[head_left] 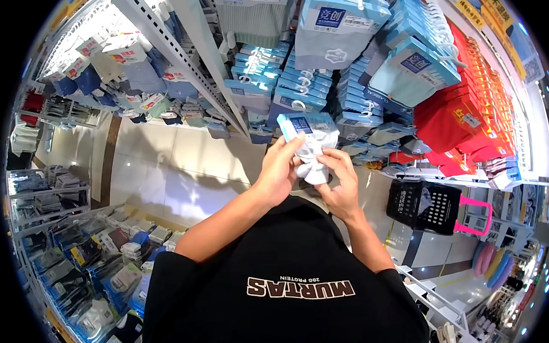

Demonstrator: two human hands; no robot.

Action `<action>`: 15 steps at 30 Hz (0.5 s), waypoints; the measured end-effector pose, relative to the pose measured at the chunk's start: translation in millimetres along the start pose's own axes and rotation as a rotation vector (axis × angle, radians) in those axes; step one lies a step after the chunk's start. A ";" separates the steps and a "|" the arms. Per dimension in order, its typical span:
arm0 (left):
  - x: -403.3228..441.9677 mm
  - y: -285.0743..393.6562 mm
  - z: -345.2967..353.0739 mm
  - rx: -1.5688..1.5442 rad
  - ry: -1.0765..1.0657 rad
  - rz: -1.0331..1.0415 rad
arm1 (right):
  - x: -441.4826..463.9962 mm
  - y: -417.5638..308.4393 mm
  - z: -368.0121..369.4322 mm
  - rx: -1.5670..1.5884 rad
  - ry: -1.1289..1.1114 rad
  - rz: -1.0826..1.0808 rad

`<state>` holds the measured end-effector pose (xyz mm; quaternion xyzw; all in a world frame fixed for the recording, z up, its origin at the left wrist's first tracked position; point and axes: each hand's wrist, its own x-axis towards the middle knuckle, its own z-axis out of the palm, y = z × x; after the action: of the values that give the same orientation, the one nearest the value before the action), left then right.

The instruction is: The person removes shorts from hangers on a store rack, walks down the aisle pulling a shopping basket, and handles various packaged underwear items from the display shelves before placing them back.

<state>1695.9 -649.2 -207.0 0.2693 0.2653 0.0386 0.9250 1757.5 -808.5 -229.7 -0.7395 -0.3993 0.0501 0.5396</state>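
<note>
In front of my chest I hold a pale grey, soft folded garment with a light blue card header [309, 129]; its exact kind does not show. My left hand [279, 171] grips its left side, the thumb lying on the card. On the lower right, my right hand [341, 180] pinches the bunched fabric [314, 170] between thumb and fingers. Just beyond my hands hang rows of similar blue-headed packs [300, 89] on white hooks. A larger grey pack [336, 39] with the same blue label hangs nearest at the top.
Red packs [459, 104] hang on the right. A black basket [424, 205] with a pink handle [484, 215] stands on the floor to my right. A bin of packaged goods [103, 274] lies at lower left. A metal rack post [192, 62] rises at upper left.
</note>
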 end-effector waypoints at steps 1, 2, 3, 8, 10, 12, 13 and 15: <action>1.1 -5.0 -3.2 0.028 -0.027 -0.001 | 1.1 -2.7 2.1 0.029 0.058 0.012; 2.2 -11.8 -7.8 0.055 -0.052 -0.004 | -2.4 0.0 2.3 0.104 0.080 0.088; 1.8 -17.6 -7.7 0.073 -0.088 0.012 | -4.3 4.4 3.2 0.179 0.103 0.160; -12.0 -28.3 -1.9 0.205 -0.274 0.106 | -8.7 14.1 -0.8 0.712 0.259 0.511; -13.9 -31.8 -3.0 0.391 -0.314 0.158 | -11.4 13.4 -2.5 0.689 0.267 0.533; -8.2 -38.6 -8.0 0.534 -0.285 0.183 | -6.9 10.4 -1.6 0.672 0.256 0.548; -5.6 -38.6 -7.3 0.461 -0.249 0.159 | -1.8 -4.9 -5.5 0.712 0.227 0.622; -4.5 -37.7 -7.8 0.459 -0.268 0.224 | -2.6 3.2 -4.3 0.647 0.205 0.555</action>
<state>1685.4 -678.5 -230.0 0.5020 0.1114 0.0434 0.8566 1759.6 -813.7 -231.6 -0.6127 -0.0935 0.2419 0.7465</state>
